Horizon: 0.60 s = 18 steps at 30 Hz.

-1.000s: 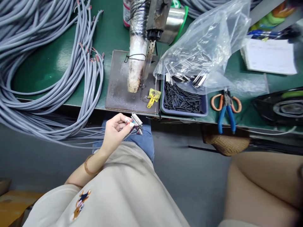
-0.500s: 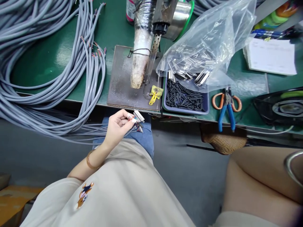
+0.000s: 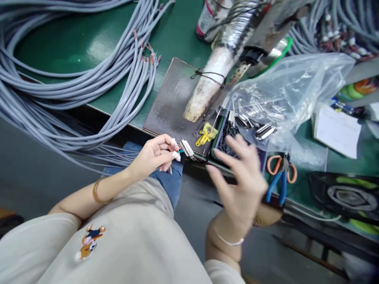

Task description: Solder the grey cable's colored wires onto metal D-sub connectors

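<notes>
While left hand (image 3: 154, 156) pinches connector (image 3: 187, 148), right hand (image 3: 239, 185) spread wide, bottle label (image 3: 205, 20) unreadable.

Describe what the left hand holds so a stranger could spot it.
Find the dark metal plate at the front edge of the green bench. Just off its near edge, the left hand pinches a small silver multi-pin connector. Unlike the loose ones in the plastic bag, it trails coloured wires.

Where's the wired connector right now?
Head view, centre-left: the left hand pinches the connector at the bench edge, just below the dark metal plate and left of the yellow clip.
</notes>
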Tool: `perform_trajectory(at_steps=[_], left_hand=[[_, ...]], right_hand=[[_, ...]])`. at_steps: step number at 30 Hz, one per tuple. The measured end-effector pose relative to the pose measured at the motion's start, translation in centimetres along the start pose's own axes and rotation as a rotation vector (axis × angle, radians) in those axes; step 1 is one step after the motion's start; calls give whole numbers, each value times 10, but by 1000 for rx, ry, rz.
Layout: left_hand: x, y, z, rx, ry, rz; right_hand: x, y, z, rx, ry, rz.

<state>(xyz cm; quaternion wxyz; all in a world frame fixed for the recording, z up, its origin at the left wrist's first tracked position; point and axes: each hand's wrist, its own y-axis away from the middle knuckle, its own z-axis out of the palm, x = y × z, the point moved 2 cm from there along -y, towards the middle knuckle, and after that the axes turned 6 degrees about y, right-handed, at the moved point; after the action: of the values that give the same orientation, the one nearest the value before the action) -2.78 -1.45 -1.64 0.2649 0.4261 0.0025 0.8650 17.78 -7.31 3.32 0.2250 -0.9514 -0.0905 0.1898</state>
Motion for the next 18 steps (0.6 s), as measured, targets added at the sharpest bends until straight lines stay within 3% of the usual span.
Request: perform_trajectory(at_steps=[2, 5, 9, 11, 14, 18], left_hand=[[-1, -3, 1, -29, -4, -5], [-3, -6, 2, -47, -37, -10], [-2, -8, 7, -36, -18, -28], [-1, -9, 10, -28, 15, -51], [0, -11, 15, -5, 41, -80], [0, -12, 18, 14, 33, -74]], right_hand=[[4, 4, 19, -35, 0, -67], [6, 10, 35, 30, -32, -60], [1, 8, 22, 225, -287, -32], [-4, 7, 12, 358, -465, -101], [-11, 8, 5, 489, -484, -73], [-18, 7, 20, 279, -250, 171]])
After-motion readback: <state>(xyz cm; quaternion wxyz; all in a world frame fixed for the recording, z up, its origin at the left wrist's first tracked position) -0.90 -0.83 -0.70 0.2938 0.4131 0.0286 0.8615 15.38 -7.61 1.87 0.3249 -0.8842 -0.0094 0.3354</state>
